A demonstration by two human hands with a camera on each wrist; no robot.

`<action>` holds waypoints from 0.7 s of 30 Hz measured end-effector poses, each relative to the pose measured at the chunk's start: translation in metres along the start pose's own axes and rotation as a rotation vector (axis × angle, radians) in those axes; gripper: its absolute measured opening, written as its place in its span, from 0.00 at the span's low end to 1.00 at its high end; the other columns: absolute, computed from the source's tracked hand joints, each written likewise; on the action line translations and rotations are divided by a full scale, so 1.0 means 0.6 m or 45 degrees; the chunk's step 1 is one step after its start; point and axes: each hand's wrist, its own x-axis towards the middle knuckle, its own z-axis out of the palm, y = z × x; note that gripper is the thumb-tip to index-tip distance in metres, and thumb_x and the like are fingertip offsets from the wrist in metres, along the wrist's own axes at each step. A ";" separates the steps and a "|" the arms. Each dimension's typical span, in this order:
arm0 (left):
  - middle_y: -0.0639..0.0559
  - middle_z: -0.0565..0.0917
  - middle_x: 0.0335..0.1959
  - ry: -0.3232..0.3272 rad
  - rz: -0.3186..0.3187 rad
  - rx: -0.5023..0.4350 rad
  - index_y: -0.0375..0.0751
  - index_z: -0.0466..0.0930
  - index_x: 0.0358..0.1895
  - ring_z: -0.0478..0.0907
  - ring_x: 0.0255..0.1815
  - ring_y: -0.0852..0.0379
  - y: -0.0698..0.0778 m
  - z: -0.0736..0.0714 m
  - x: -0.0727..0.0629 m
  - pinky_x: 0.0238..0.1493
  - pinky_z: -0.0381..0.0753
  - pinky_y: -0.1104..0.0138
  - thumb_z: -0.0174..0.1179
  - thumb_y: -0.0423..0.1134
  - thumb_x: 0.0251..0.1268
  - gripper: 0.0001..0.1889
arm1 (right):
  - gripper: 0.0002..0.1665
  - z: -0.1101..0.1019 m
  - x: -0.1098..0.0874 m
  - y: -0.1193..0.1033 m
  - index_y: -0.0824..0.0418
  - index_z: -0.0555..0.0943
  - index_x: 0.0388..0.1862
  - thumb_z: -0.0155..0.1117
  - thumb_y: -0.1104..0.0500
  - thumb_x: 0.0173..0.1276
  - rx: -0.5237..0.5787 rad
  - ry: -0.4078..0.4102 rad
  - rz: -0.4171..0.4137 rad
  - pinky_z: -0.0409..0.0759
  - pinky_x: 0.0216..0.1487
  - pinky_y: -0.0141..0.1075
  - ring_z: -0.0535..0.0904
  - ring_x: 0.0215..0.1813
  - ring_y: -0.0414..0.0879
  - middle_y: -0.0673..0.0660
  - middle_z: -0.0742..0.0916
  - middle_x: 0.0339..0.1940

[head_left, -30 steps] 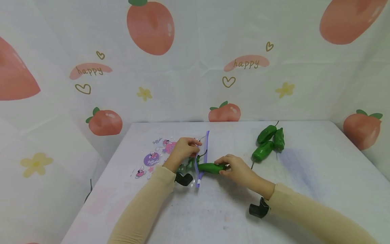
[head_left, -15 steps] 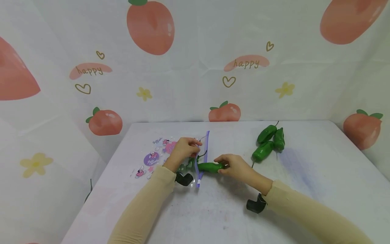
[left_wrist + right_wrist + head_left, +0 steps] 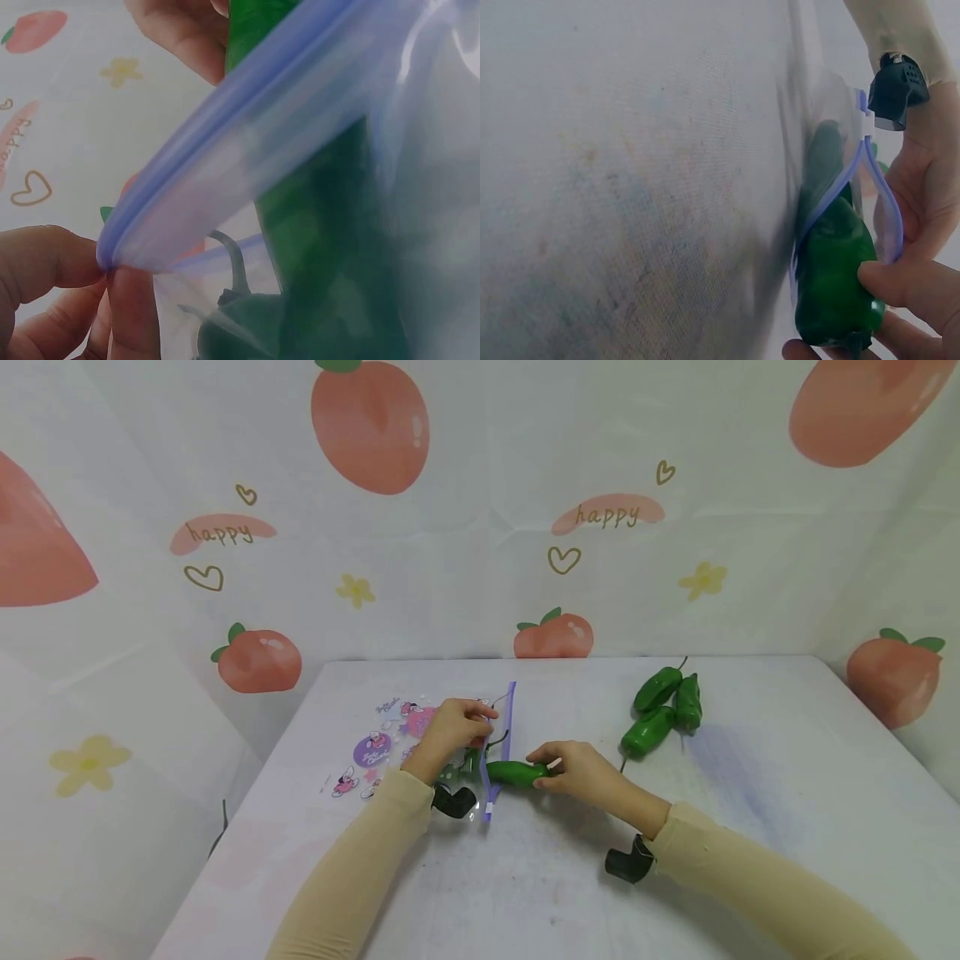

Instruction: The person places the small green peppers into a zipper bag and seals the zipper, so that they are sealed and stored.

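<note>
Our left hand (image 3: 450, 727) pinches the zipper bag (image 3: 217, 112) by its rim; we want its mouth wide. Our right hand (image 3: 585, 772) pinches a green chili pepper (image 3: 834, 281) partway through, best guided straight, stem last.

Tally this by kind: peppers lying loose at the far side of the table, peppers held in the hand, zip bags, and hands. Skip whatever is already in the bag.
Loose green peppers: 3
Held green pepper: 1
Zip bag: 1
Left hand and right hand: 2
Total: 7
</note>
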 end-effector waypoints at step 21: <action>0.49 0.82 0.28 0.023 -0.013 -0.021 0.33 0.85 0.45 0.77 0.23 0.60 0.000 0.000 0.002 0.31 0.84 0.69 0.63 0.28 0.55 0.13 | 0.23 0.004 0.013 -0.008 0.64 0.83 0.51 0.74 0.58 0.57 0.041 0.032 0.023 0.84 0.42 0.36 0.85 0.45 0.47 0.56 0.88 0.46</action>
